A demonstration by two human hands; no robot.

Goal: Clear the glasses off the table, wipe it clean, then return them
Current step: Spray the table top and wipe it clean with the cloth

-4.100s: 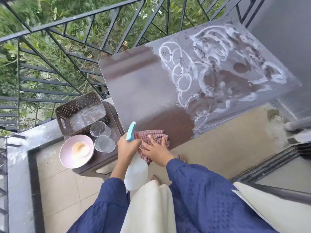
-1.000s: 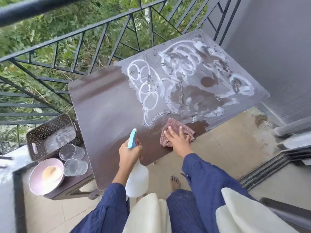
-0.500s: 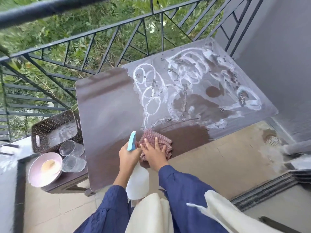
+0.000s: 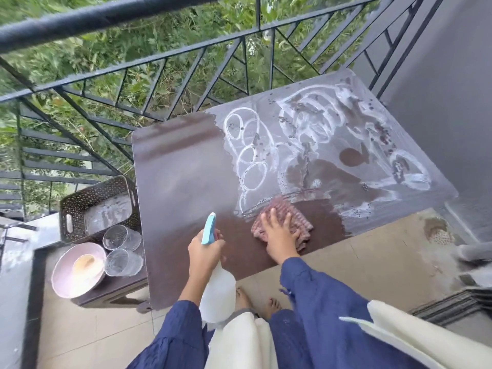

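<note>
A brown table point(image 4: 181, 177) carries white foam rings and smears over its right half; the left half and a strip near the front edge are wiped dark. My right hand point(image 4: 279, 235) presses flat on a folded pink checked cloth point(image 4: 295, 219) near the front edge. My left hand point(image 4: 205, 251) grips a white spray bottle point(image 4: 217, 291) with a blue trigger, held just off the table's front. Two clear glasses point(image 4: 122, 237) point(image 4: 123, 262) stand on a low side table point(image 4: 114, 288) to the left.
On the side table there is also a pink bowl point(image 4: 77, 272) and a dark perforated basket point(image 4: 98, 206). A black metal railing point(image 4: 159, 62) runs behind the tables. A grey wall point(image 4: 439, 89) borders the right side. A floor drain point(image 4: 438, 233) lies at the right.
My right hand has slid the cloth rightward and slightly away along the front edge, back toward the foam. The left hand keeps holding the spray bottle. The view has shifted.
</note>
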